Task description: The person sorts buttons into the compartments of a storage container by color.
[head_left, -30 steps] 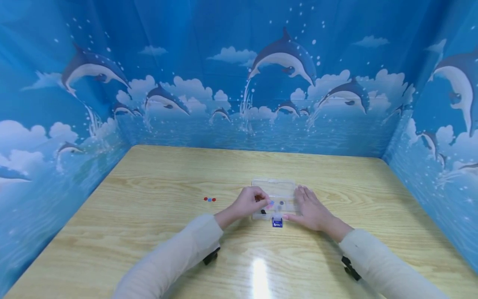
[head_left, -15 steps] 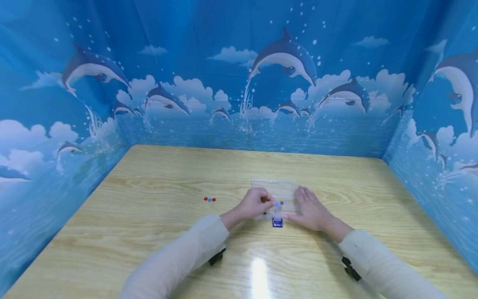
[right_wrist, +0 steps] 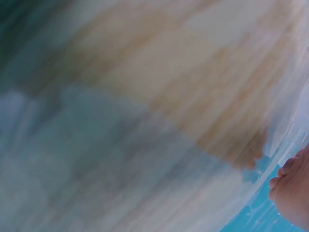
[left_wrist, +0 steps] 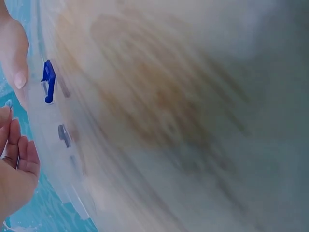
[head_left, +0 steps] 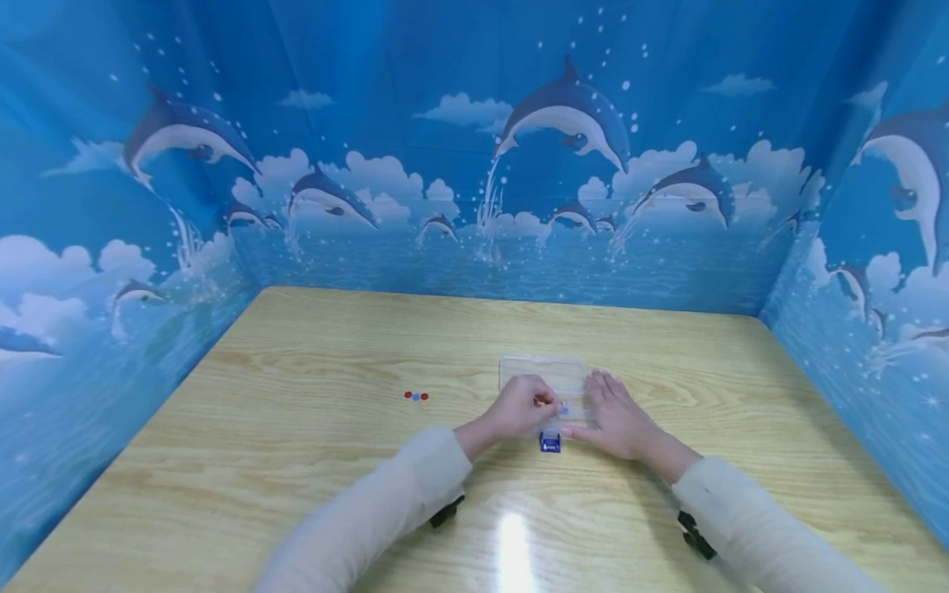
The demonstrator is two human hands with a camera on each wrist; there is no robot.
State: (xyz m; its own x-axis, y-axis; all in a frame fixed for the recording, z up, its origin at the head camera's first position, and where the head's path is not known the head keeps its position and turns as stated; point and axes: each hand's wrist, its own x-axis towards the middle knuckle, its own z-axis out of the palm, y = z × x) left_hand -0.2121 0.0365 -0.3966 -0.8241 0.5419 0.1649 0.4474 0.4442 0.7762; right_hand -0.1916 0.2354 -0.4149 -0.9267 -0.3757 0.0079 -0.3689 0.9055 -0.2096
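Note:
Over the clear plastic box (head_left: 544, 371), my left hand (head_left: 519, 405) pinches a small light-blue piece (left_wrist: 8, 103) between thumb and finger. In the head view that blue piece (head_left: 564, 410) shows just right of the fingertips, above the box's right part; its exact kind is too small to tell. My right hand (head_left: 621, 424) lies with straight fingers along the box's right side, thumb near the front edge. A dark-blue latch (head_left: 550, 442) sticks out from the box's front. Most of the box's inside is hidden behind my left hand.
Left of the box, a red disc (head_left: 409, 395), a blue disc (head_left: 416, 398) and another red disc (head_left: 425, 397) lie in a row on the wooden table (head_left: 334, 346). A dolphin-print curtain (head_left: 415, 206) stands around the back and sides.
My left hand has moved to the right across the box with the blue piece, covering the dark item near the box's front left. The right hand has stayed in place.

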